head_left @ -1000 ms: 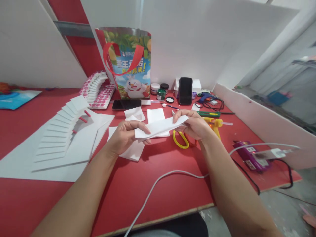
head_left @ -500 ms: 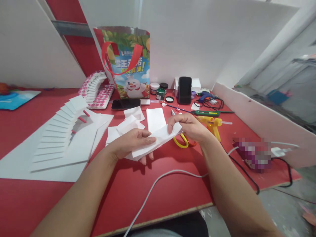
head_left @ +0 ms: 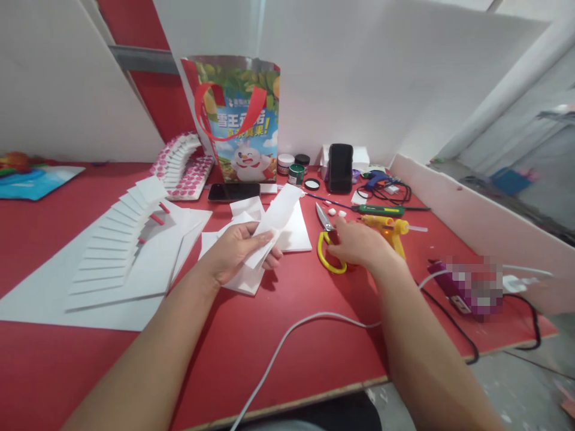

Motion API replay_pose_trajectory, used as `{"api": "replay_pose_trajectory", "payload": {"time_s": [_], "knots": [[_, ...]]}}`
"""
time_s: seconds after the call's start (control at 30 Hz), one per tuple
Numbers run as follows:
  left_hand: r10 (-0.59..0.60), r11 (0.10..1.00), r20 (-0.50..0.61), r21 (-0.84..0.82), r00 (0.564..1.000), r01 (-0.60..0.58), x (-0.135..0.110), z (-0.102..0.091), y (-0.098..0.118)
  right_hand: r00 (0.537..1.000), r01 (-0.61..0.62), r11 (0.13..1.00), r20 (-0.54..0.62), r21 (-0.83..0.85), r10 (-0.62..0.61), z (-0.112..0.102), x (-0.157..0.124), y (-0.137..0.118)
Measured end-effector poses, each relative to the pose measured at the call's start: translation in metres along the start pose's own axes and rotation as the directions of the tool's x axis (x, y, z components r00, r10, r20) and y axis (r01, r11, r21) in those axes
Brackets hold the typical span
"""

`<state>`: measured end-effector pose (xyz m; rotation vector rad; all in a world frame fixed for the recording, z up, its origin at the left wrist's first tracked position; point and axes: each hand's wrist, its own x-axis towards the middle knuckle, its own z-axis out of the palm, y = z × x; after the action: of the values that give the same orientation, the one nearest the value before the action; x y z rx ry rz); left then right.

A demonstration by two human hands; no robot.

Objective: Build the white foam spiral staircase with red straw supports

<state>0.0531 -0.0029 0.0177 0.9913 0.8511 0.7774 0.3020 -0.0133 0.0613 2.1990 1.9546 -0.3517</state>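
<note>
My left hand [head_left: 236, 248] pinches a folded strip of white paper [head_left: 282, 206] between thumb and fingers, its far end pointing up and away from me. Below it, loose white paper pieces [head_left: 245, 281] lie on the red table. To the right, my right hand [head_left: 362, 242] reaches down onto the scissors [head_left: 324, 218], fingers closed at their handles. One yellow handle loop shows beside the fingers; the other loop is mostly covered by the hand. The blades point away from me, and small white bits [head_left: 332, 212] lie near them.
A stepped white foam-board piece [head_left: 105, 257] stands at left. Behind are a colourful bag [head_left: 245, 120], a phone [head_left: 233, 191] and paint jars [head_left: 295, 173]. A yellow glue gun [head_left: 395, 230], a green-handled tool [head_left: 381, 209] and a power strip [head_left: 462, 290] sit right. A white cable [head_left: 291, 326] crosses the front.
My right hand has let go of the paper and moved right and down onto the scissors. The paper strip, held by my left hand alone, has swung to point more upward.
</note>
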Motion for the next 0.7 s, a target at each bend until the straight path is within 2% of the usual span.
{"api": "replay_pose_trajectory", "payload": {"time_s": [0.07,0.23,0.4,0.47,0.5,0.53,0.6,0.63,0.67,0.7], "knots": [[0.021,1.000,-0.025,-0.012,0.999,-0.022,0.001,0.000,0.000,0.998,-0.010,0.997,0.064,-0.079,0.016,0.004,0.000,-0.006],[0.020,1.000,-0.042,-0.014,0.999,-0.020,0.002,0.000,0.000,0.996,-0.035,0.999,0.081,-0.031,0.037,0.016,0.005,-0.018],[0.021,0.999,-0.078,-0.023,0.997,-0.023,0.002,-0.001,-0.001,0.998,-0.069,0.996,0.010,0.059,0.068,0.018,0.012,-0.023],[0.029,0.998,-0.097,-0.051,0.995,-0.034,0.002,-0.001,-0.001,0.999,-0.024,0.974,-0.018,0.227,0.029,0.015,0.013,-0.017],[0.034,0.997,-0.112,-0.070,0.993,-0.042,0.002,0.000,0.000,0.999,0.028,0.924,-0.032,0.382,-0.017,0.013,0.012,-0.013],[0.038,0.995,-0.128,-0.089,0.991,-0.049,0.002,0.000,0.001,0.996,0.093,0.818,-0.053,0.568,-0.077,0.011,0.010,-0.009],[0.040,0.989,-0.161,-0.132,0.986,-0.062,0.003,0.000,0.002,0.971,0.206,0.506,-0.113,0.838,-0.209,0.009,0.003,-0.001],[0.041,0.985,-0.176,-0.155,0.984,-0.069,0.003,0.001,0.003,0.955,0.239,0.392,-0.142,0.888,-0.259,0.008,-0.001,0.003],[0.041,0.981,-0.191,-0.179,0.981,-0.076,0.004,0.001,0.004,0.940,0.263,0.335,-0.163,0.905,-0.298,0.008,-0.005,0.006],[0.043,0.976,-0.207,-0.202,0.977,-0.085,0.003,0.002,0.004,0.926,0.287,0.316,-0.177,0.904,-0.333,0.008,-0.008,0.009]]}}
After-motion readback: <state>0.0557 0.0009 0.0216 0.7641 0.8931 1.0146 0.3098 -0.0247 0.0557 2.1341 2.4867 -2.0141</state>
